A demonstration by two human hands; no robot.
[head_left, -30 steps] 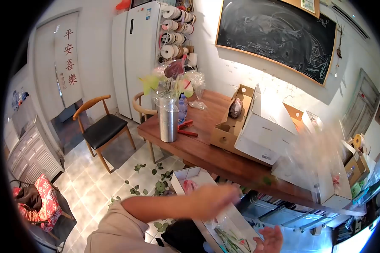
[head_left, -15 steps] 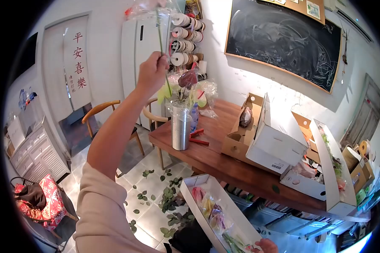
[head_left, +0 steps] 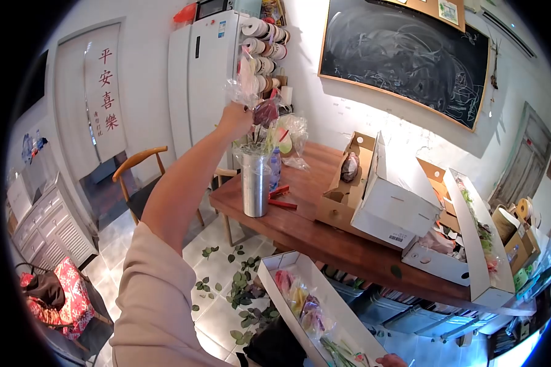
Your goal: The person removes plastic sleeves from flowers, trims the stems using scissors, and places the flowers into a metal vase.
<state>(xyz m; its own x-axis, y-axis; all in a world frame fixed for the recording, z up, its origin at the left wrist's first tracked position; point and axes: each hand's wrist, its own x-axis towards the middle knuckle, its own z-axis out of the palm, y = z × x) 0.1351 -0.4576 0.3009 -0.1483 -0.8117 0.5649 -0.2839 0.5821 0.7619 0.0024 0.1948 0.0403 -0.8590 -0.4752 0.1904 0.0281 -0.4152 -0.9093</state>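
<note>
My left hand [head_left: 235,121] is closed around the stem of a pale pink flower [head_left: 246,76] in a clear plastic sleeve. It is just above the silver metal vase [head_left: 254,186], which stands upright at the table's near left corner. In the vase are several flowers, among them a dark red bloom [head_left: 266,112] and pale green ones. At the bottom edge, my right hand [head_left: 390,360] grips the rim of a long white cardboard box [head_left: 348,292], only partly in view. Wrapped pink, yellow and purple flowers [head_left: 300,300] lie inside that box.
A wooden table [head_left: 306,194] carries a plastic bottle [head_left: 275,168], red-handled shears [head_left: 281,199] and open cardboard boxes [head_left: 392,214]. Cut leaves [head_left: 245,287] litter the tiled floor. Wooden chairs [head_left: 144,162] stand left of the table; a white fridge [head_left: 211,73] stands behind.
My left hand has come down toward the vase, lowering the sleeved flower so its stem now reaches the vase opening. My right hand stays at the box.
</note>
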